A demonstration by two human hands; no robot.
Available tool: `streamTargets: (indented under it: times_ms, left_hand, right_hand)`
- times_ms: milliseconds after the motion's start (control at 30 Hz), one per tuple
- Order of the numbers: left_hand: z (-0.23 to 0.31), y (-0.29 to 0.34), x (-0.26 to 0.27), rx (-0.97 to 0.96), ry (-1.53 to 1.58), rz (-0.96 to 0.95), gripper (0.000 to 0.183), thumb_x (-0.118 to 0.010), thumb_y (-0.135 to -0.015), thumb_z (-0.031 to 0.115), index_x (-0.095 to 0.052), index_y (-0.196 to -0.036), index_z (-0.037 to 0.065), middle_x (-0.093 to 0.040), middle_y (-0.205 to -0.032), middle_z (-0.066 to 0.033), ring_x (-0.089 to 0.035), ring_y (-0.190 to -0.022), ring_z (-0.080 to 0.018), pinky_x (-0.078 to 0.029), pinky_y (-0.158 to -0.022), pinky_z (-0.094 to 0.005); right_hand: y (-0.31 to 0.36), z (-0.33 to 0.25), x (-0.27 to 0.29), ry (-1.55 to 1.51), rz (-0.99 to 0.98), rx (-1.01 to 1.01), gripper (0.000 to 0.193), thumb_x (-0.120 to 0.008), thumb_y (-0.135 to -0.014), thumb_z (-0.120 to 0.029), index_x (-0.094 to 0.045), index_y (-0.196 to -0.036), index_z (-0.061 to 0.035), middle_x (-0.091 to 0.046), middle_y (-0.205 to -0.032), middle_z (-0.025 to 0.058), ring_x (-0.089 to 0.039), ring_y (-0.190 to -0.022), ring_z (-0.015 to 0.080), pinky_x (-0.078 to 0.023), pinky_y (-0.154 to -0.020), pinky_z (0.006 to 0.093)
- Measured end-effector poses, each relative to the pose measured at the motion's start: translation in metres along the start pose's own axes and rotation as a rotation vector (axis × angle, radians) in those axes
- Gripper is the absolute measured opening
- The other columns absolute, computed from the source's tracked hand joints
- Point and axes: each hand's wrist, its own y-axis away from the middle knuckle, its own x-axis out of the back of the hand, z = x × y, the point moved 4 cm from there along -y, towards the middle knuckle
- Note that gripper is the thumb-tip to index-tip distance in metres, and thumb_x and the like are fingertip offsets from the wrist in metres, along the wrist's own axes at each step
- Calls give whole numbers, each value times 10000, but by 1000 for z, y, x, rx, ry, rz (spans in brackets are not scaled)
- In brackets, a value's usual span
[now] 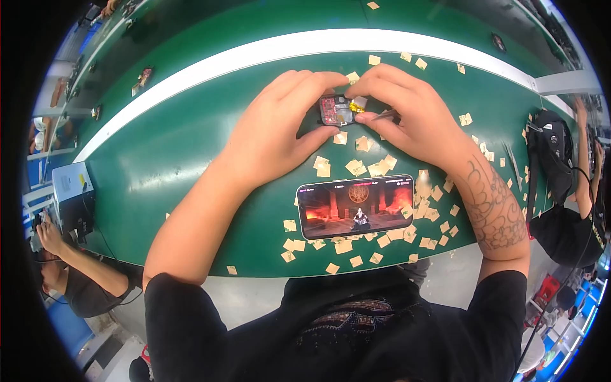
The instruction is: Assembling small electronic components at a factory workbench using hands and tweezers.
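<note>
Left hand [280, 127] curled over the left end of a small opened electronic device [336, 110], fingertips and thumb pinching its edge. Right hand [407, 114] closed on the device's right end, also gripping a thin tweezer-like tool [385, 116] whose tip points left toward a yellow bit at the device's right side. Device lying on the green counter [191, 165] directly between both hands, long axis running left to right, red inner parts facing up. Both hands touching it, neither nearer. Just below, toward the body: a smartphone [355, 206] lying flat, long axis also left to right, screen lit. Scattered all around: small tan paper squares [356, 167]. Hidden under the fingers: most of the device's outline, the tool's exact tip and the contact point. Exact kind of device too small to tell.
</note>
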Motion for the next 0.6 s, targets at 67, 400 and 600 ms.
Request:
streamTargets:
  times_ms: [67,400,600]
  left_hand:
    - [3,0,1,18,-12,-8,658,-904,-773,4,-652,-1380,43,-708,-1182,-117,-699,-1020,-289,-609,-899,-369]
    - [5,1,0,11,-29,-11,566,-917,-760,32,-670,-1269,41,-701,-1128,-101,-665,-1017,-301,-582,-877,-389]
    - [4,2,0,-74,-71,-27,482,-914,-752,42,-679,-1173,48,-692,-1083,-89,-637,-986,-317,-539,-856,-422]
  right_hand:
    - [0,-1,2,-14,-10,5,332,-832,-877,-103,-708,-1185,-110,-658,-1061,57,-718,-860,275,-577,-709,393]
    - [3,-2,3,-118,-19,-9,273,-822,-875,-29,-715,-1126,-54,-672,-961,69,-721,-844,248,-608,-720,343]
    - [-1,-1,5,-224,5,-127,235,-760,-906,75,-709,-1123,1,-685,-966,81,-677,-836,166,-571,-672,283]
